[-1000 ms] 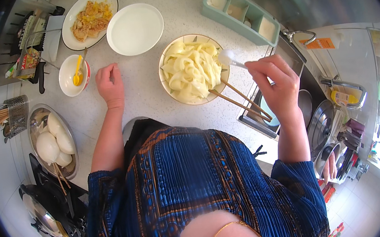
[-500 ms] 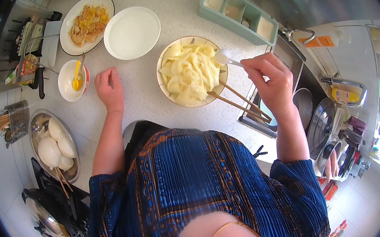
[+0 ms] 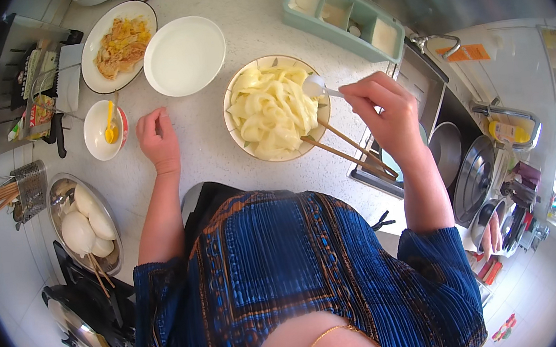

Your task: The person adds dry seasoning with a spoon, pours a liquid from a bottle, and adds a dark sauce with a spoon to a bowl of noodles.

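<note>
Your right hand (image 3: 380, 110) fingers pinch a white spoon (image 3: 315, 87) over the noodle bowl (image 3: 276, 108); your left hand (image 3: 159, 138) rests loosely curled and empty on the tabletop (image 3: 210, 147); orange label (image 3: 468, 53) by the sink, its print unreadable.

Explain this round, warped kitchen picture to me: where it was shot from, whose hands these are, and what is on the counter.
There is no machine here. A wide fisheye camera worn on a person's head looks down, so straight edges bend and the person's own blue patterned top fills the bottom. On the speckled white countertop sits a round bowl of wide pale noodles, with wooden chopsticks resting on its rim. The right hand holds a small white spoon over the noodles. The left hand rests on the counter, holding nothing. Beyond lie an empty white plate, a plate of yellowish cooked food and a pale green compartment tray.
</note>
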{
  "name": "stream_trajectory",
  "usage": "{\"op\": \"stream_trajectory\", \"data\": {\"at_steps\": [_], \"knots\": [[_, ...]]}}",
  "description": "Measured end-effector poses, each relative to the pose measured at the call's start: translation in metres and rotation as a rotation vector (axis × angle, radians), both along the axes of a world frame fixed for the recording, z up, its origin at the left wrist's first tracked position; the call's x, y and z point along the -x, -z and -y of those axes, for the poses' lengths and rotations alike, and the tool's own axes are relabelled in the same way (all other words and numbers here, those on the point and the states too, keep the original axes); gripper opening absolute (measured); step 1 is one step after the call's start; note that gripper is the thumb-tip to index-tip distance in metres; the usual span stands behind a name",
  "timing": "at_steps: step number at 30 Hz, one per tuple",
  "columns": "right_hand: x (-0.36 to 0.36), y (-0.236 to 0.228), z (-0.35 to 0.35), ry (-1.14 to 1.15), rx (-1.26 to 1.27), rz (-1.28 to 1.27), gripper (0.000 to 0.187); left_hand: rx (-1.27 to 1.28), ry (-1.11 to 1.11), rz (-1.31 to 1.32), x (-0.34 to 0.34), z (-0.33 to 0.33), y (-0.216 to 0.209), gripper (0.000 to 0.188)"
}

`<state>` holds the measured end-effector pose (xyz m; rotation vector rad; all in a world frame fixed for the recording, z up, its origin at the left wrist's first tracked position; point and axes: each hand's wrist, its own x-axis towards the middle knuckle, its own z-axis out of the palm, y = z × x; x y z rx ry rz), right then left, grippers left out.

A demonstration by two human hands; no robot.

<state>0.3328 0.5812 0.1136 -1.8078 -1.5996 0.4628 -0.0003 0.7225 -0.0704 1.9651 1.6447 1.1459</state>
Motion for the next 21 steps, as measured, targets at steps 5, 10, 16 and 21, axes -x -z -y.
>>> {"op": "stream_trajectory", "data": {"at_steps": [5, 10, 16, 21], "knots": [[-0.004, 0.009, -0.003, 0.056, 0.089, -0.116, 0.010, 0.027, 0.001, 0.011, 0.001, 0.000, 0.002, 0.006], [-0.012, 0.015, 0.003, 0.179, 0.222, -0.543, 0.011, 0.003, 0.028, 0.024, -0.002, 0.000, -0.001, 0.007], [-0.059, 0.026, 0.008, 0.543, -0.010, -0.941, 0.014, 0.036, 0.034, 0.043, 0.003, 0.001, 0.003, 0.009], [-0.102, 0.054, 0.006, 0.772, -0.136, -0.839, 0.013, 0.030, 0.050, 0.036, 0.004, -0.001, 0.008, 0.009]]}}
